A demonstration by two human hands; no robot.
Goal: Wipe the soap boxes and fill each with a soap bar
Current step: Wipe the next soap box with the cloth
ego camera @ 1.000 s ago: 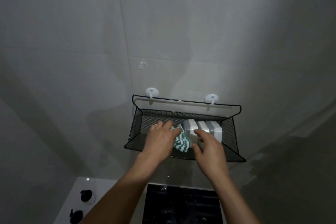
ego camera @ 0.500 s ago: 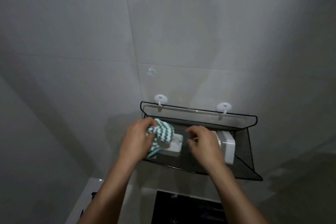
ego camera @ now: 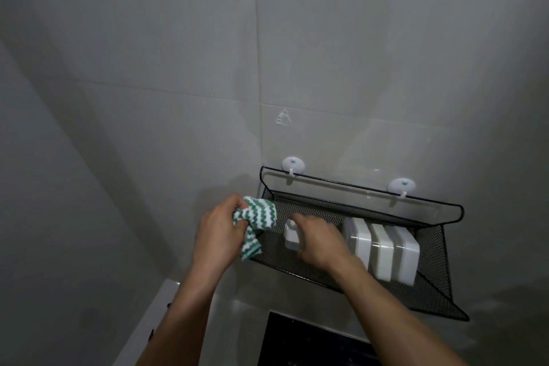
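Left hand: your left hand point(ego camera: 218, 236) grips a bunched green-and-white zigzag cloth point(ego camera: 258, 224) at the left end of the basket.
Right hand: your right hand point(ego camera: 319, 242) curls over a small white plastic soap box point(ego camera: 291, 235) in the black wire-mesh basket point(ego camera: 433, 246); it hides most of the box.
Other boxes: two more white rectangular soap boxes point(ego camera: 383, 249) stand on edge side by side, just right of your right hand.
Mounting: the basket's rail hangs on two round white wall hooks point(ego camera: 293, 164).
Room: pale grey tiled wall point(ego camera: 178, 68); a black glossy panel point(ego camera: 312, 342) lies below.
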